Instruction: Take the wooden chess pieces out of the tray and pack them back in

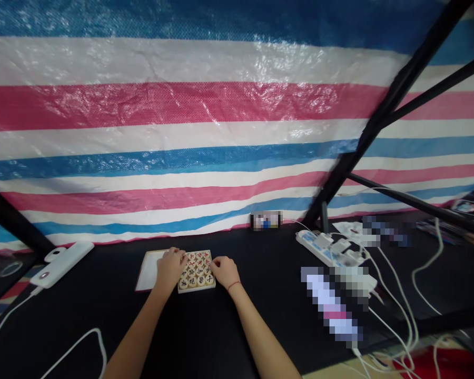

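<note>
My left hand (169, 266) and right hand (226, 271) flank the box (197, 289) of pieces (191, 272) on the surface (205, 337), both curled; whether they grip, I can't tell. Light, even pressure should keep rows flat.

At lower centre, the left hand (171, 267) and right hand (226, 272) flank a square whitish box (197, 289) of round, character-marked cream pieces (191, 272).
</note>
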The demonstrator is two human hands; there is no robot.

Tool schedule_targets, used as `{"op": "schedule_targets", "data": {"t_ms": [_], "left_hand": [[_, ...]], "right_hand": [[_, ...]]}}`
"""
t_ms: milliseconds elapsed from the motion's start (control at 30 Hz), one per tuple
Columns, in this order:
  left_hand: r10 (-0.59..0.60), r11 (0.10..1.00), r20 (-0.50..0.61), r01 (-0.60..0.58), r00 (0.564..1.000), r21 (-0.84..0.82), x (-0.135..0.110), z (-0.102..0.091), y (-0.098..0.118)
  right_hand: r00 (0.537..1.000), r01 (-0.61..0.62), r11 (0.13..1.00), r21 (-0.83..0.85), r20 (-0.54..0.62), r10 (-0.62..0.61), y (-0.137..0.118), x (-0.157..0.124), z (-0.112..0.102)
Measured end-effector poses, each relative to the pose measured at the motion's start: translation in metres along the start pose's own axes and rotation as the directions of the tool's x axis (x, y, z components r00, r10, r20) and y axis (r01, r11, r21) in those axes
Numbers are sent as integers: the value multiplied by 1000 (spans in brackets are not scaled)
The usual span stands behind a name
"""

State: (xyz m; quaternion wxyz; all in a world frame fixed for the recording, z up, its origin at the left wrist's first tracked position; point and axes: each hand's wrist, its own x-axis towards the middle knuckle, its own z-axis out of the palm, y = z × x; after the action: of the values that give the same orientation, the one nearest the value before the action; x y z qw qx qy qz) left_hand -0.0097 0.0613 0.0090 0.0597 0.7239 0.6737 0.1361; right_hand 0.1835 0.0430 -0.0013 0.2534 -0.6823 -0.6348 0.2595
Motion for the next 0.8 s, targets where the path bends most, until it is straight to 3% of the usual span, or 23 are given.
{"op": "schedule_targets", "data": {"t_ms": [267, 367, 433, 500, 567, 667, 733, 800], "left_hand": [[-49, 998, 28, 48, 998, 38, -6, -14, 19], [-62, 996, 8, 62, 998, -57, -5, -15, 19], [-58, 970, -24, 51, 998, -237, -6, -13, 18], [-46, 872, -35, 23, 998, -489, -6, -9, 20], [-24, 707, -7, 12, 1000, -707, -8, -4, 24], [3, 529, 53, 43, 999, -848, -10, 0, 28], [23, 553, 72, 47, 997, -832, -10, -3, 26], [16, 733, 64, 32, 998, -680, -9, -9, 18]], "right_hand": [[1000, 4, 999, 41, -6, -3, 3, -1, 1], [999, 10, 998, 67, -45, -7, 3, -3, -1], [987, 107, 988, 109, -135, -92, -1, -6, -4], [935, 319, 935, 155, -216, -283, -10, -10, -7], [849, 516, 835, 188, -239, -471, -21, -14, -7], [784, 617, 757, 217, -250, -568, -29, -16, -3], [791, 604, 769, 210, -273, -547, -25, -11, 0], [827, 526, 834, 168, -329, -455, -11, -1, 2]]}}
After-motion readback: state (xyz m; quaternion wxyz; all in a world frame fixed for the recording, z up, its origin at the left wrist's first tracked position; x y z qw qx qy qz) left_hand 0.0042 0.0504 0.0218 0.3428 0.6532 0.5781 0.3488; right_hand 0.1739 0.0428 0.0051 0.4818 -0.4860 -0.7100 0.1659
